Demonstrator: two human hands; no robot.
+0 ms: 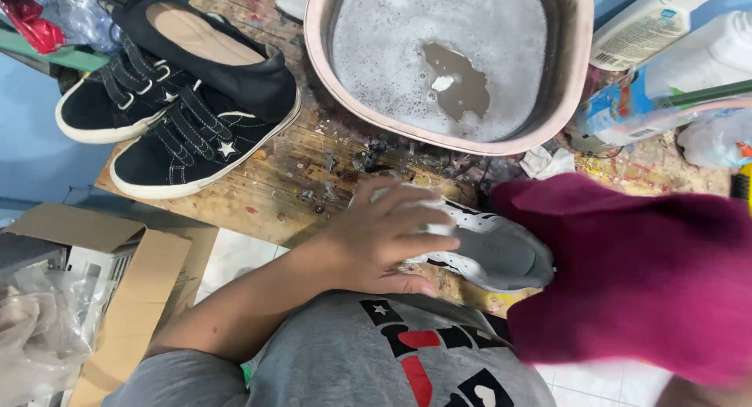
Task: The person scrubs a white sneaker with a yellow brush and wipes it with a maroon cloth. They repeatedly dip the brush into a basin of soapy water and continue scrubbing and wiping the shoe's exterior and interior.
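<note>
We take the basin (564, 101) of sudsy, murky water as our landmark. Just on the near side of it, at the tabletop (313, 172) edge closest to the body, lies a white sneaker (493, 254) with dark markings, its opening turned up.

The left hand (384, 238) lies over the sneaker's front half, fingers spread and curled down onto the upper, thumb tucked low along the side: a wide grip clamped on the shoe. The forearm comes up from the lower left, wrist slightly bent.

To the basin's near right, a crimson cloth (642, 274) covers the sneaker's heel end and everything behind it (it is blurred). The right hand is hidden under or behind that cloth, so we cannot tell how its grip stands.

To do this well, we judge that the left hand should press the shoe firmly against the wood so it cannot slide off the edge, while the cloth works in short strokes along the heel and sole rim.

On the basin's left sit two black strap sneakers (168, 133) and a black slip-on (211, 47); white bottles (666, 54) lie on its right.
</note>
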